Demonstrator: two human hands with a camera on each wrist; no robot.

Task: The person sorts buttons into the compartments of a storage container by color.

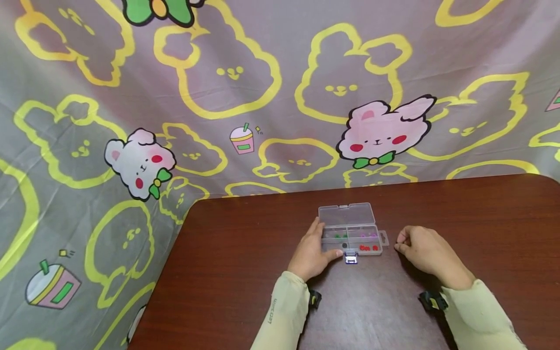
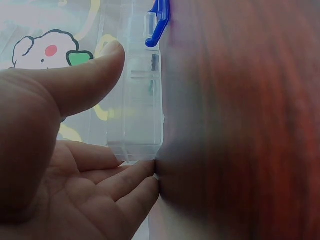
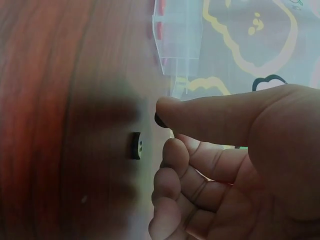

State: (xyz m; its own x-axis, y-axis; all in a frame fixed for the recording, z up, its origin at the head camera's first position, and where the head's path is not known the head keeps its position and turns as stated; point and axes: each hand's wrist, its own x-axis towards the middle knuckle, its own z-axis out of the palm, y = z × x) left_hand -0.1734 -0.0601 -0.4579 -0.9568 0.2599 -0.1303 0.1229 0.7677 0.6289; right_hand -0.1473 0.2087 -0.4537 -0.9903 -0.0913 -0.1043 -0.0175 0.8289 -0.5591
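A clear plastic compartment box (image 1: 348, 226) stands on the table with its lid raised at the back. Green (image 1: 339, 236) and purple pieces (image 1: 369, 236) lie in the rear compartments, a dark piece (image 1: 344, 245) front left and red pieces (image 1: 369, 248) front right. My left hand (image 1: 309, 250) rests against the box's left end, fingers extended and thumb along the front edge. To the right of the box, my right hand (image 1: 422, 248) pinches a small black button (image 3: 160, 120), partly hidden by the thumb. Another black button (image 3: 136, 146) is on the table near those fingertips.
The brown wooden table (image 1: 218, 272) reaches back to a patterned cloth (image 1: 280, 97). A blue-edged latch (image 1: 351, 258) hangs at the box's front, and a hanging tab (image 1: 383, 238) projects from its right end.
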